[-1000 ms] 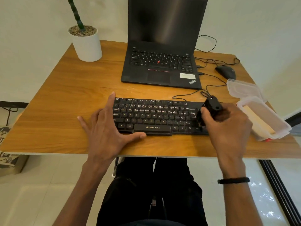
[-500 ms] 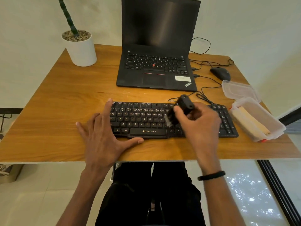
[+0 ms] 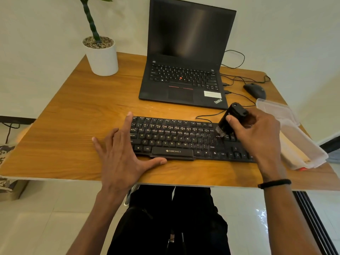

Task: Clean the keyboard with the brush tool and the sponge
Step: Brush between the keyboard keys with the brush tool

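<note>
Keyboard (image 3: 184, 139) lying along the near edge of the counter (image 3: 73, 126), its cable running back toward the laptop (image 3: 184, 70). Your left hand (image 3: 121, 153) lies flat with fingers spread at the keyboard's left end, index finger along that end and thumb against the near rim below the space bar; it grips nothing. Your right hand (image 3: 257, 135) is clamped on the brush (image 3: 230, 120), which tilts with its bristles down on the keys right of the letter block. At the right edge stands a clear box (image 3: 303, 150) with a pale block inside, possibly the sponge; its lid (image 3: 276, 109) lies just behind. Mouse (image 3: 254, 90) sits near the far right corner, pot (image 3: 103, 56) at the far left corner.
</note>
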